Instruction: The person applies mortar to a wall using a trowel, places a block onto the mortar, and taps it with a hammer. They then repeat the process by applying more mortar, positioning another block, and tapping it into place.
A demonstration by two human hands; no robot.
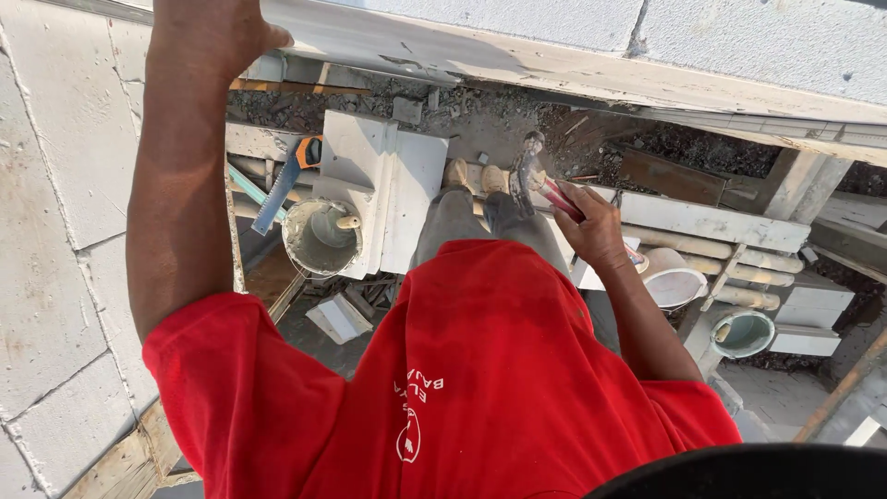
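My left hand [211,32] reaches up and rests against the white block wall [55,185] at the top left, holding nothing that I can see. My right hand [591,226] hangs at my side, shut on a trowel [531,176] with a red handle and a mortar-caked blade. I look straight down over my red shirt [462,370] and grey trousers to my shoes [476,176], which stand on a raised plank.
A mortar bucket [319,240] with a tool in it sits on white blocks [388,176]. A blue-bladed handsaw [282,180] lies left of them. More buckets [744,333] and pipes [702,249] lie to the right. Rubble covers the ground below.
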